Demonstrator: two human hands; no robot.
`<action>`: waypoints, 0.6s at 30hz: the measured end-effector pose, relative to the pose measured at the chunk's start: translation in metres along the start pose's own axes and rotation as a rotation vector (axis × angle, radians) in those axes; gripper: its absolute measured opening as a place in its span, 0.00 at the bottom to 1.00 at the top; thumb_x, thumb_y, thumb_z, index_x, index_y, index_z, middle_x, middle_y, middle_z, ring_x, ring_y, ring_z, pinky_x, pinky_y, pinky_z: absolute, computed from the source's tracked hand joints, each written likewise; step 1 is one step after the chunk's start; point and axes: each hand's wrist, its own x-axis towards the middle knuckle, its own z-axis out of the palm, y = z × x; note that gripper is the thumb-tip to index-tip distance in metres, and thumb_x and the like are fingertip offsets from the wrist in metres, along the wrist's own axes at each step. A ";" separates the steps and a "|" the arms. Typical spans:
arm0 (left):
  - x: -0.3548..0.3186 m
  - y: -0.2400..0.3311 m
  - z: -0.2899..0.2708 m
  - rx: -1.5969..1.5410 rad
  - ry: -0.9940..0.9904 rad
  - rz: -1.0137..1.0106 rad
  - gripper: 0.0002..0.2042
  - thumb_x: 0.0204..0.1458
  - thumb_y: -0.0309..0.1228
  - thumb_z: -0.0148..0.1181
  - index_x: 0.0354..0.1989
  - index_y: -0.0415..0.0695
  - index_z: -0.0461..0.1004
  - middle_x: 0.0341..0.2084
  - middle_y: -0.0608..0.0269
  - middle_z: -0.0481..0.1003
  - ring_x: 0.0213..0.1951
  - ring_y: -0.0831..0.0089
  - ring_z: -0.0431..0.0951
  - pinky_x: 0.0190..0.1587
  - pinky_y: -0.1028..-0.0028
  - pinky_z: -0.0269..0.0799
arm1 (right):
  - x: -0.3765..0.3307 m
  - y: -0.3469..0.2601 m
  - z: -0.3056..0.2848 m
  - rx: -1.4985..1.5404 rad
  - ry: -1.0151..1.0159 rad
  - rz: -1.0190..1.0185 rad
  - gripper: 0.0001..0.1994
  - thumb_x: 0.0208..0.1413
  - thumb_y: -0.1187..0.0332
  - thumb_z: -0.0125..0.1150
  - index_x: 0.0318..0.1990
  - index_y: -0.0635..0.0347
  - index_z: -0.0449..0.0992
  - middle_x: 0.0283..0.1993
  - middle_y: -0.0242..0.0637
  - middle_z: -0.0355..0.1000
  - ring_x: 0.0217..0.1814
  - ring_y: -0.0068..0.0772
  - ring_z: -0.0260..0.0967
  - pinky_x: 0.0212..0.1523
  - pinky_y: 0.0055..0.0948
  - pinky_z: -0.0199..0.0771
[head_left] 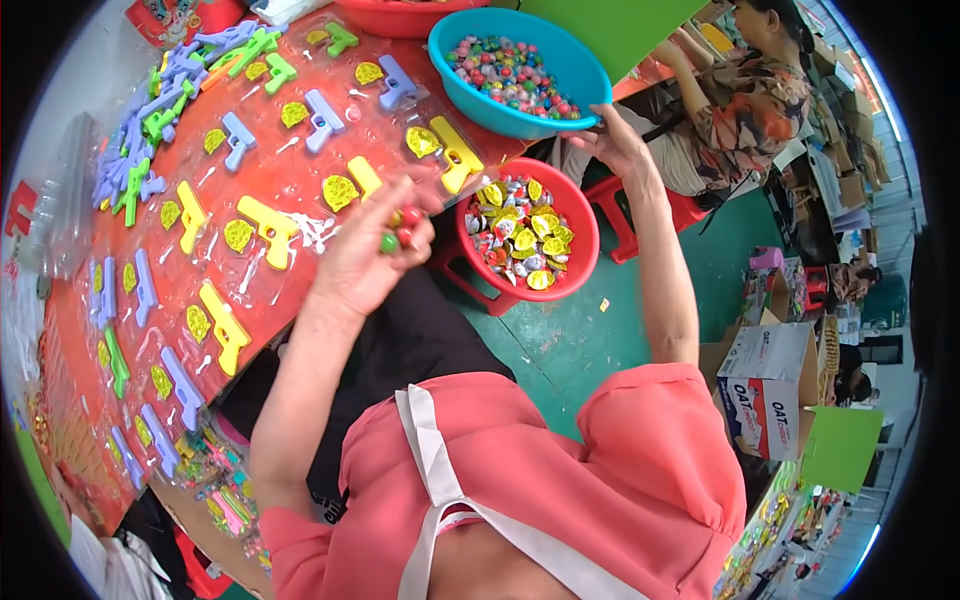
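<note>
Among the curled fingers of the left hand (365, 250), seen from the head camera, sit a few small balls (405, 228), red and green; the fingers are closed around them. Just beyond these fingertips is a yellow toy pistol (365, 178), partly hidden by the hand, with a gold foil piece (340, 192) just to its left. Further left of the fingers, more toy pistols in yellow, purple and green lie in rows on a red table (265, 322), and a loose heap of toys (170, 100) fills its far left side.

Well to the right, the right hand (622, 148) has its fingers at the near right rim of a blue basin (590, 75) full of multicoloured balls; whether they grip it cannot be told. Between the two hands, a red bowl (585, 240) holds gold and silver wrapped pieces (530, 235). Beyond the right fingers, a co-worker in a patterned top (755, 115) sits.
</note>
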 end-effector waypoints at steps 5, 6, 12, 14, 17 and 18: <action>-0.013 -0.033 0.007 0.038 -0.068 -0.095 0.12 0.61 0.36 0.52 0.49 0.44 0.67 0.29 0.61 0.73 0.20 0.80 0.68 0.16 0.85 0.52 | -0.044 0.027 -0.026 0.117 0.192 -0.078 0.14 0.56 0.74 0.50 0.48 0.71 0.62 0.49 0.49 0.67 0.48 0.46 0.72 0.49 0.48 0.79; -0.018 -0.036 0.005 0.034 -0.076 -0.093 0.12 0.61 0.36 0.52 0.49 0.44 0.67 0.29 0.62 0.73 0.20 0.81 0.68 0.17 0.85 0.52 | -0.063 0.035 -0.031 0.135 0.210 -0.120 0.13 0.56 0.74 0.50 0.47 0.70 0.63 0.49 0.49 0.68 0.48 0.45 0.72 0.50 0.49 0.78; -0.040 -0.063 -0.001 0.057 -0.087 -0.187 0.12 0.61 0.38 0.52 0.46 0.45 0.68 0.29 0.60 0.74 0.20 0.82 0.70 0.17 0.85 0.51 | -0.197 0.055 -0.090 0.093 0.328 -0.085 0.13 0.56 0.73 0.48 0.48 0.69 0.65 0.45 0.46 0.72 0.45 0.42 0.74 0.46 0.46 0.79; -0.041 -0.075 -0.009 0.050 -0.075 -0.227 0.13 0.61 0.42 0.51 0.44 0.45 0.68 0.29 0.59 0.74 0.20 0.80 0.70 0.16 0.85 0.52 | -0.227 0.069 -0.111 -0.033 0.330 -0.036 0.14 0.54 0.75 0.47 0.48 0.69 0.65 0.45 0.46 0.72 0.42 0.41 0.75 0.43 0.45 0.80; -0.036 -0.092 -0.026 0.045 -0.051 -0.267 0.14 0.61 0.44 0.51 0.42 0.44 0.68 0.28 0.59 0.74 0.20 0.79 0.70 0.16 0.85 0.53 | -0.243 0.105 -0.112 -0.100 0.387 0.029 0.16 0.53 0.74 0.49 0.49 0.68 0.65 0.43 0.43 0.72 0.38 0.37 0.76 0.40 0.43 0.82; -0.034 -0.095 -0.028 0.060 -0.037 -0.278 0.14 0.62 0.43 0.50 0.42 0.44 0.69 0.27 0.59 0.74 0.20 0.78 0.71 0.16 0.85 0.54 | -0.239 0.123 -0.125 -0.145 0.367 0.071 0.17 0.53 0.73 0.50 0.51 0.68 0.64 0.43 0.42 0.72 0.38 0.36 0.76 0.40 0.42 0.82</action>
